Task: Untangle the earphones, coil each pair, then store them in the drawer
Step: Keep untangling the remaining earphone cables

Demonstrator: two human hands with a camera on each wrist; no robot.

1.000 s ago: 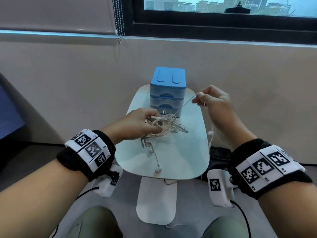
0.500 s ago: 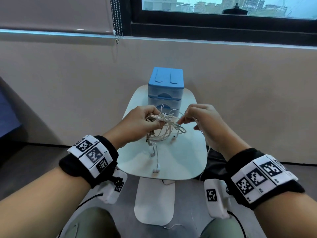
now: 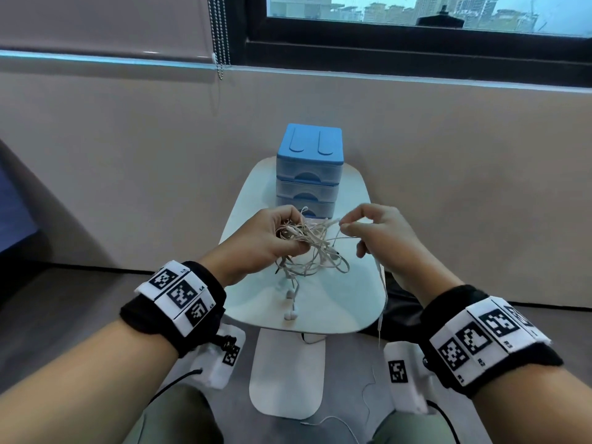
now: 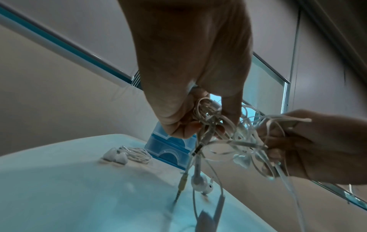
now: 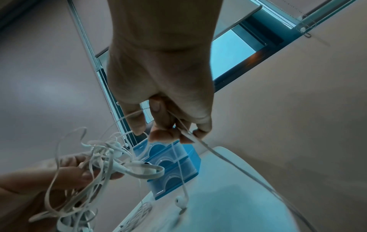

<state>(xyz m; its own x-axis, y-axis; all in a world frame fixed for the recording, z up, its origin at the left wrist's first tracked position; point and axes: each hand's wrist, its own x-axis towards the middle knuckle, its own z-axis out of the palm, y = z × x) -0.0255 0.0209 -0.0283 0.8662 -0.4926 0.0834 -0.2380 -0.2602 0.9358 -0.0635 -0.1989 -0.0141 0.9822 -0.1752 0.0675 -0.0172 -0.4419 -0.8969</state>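
Note:
A tangle of white earphone cables (image 3: pixel 309 251) hangs above the small white table (image 3: pixel 339 312). My left hand (image 3: pixel 290 233) grips the top of the bundle; its curled fingers (image 4: pixel 190 128) close round the cords. To the bundle's right, my right hand (image 3: pixel 343 226) pinches one strand between thumb and fingers (image 5: pixel 158 135). That strand (image 3: pixel 382 283) trails down past the table's right edge. Two earbuds (image 3: pixel 291 314) dangle onto the tabletop. One coiled pair (image 4: pixel 137 155) lies on the table beside the blue drawer unit (image 3: pixel 309 168), whose drawers look closed.
The drawer unit stands at the table's far end against the beige wall. A loose white cable (image 3: pixel 333 421) lies on the grey floor near the table's base (image 3: pixel 286 376). My knees are below the table's near edge.
My right hand, stretched out to the right with a taut strand a second ago, has come back to the tangle and now pinches a strand beside it. The left hand keeps its hold.

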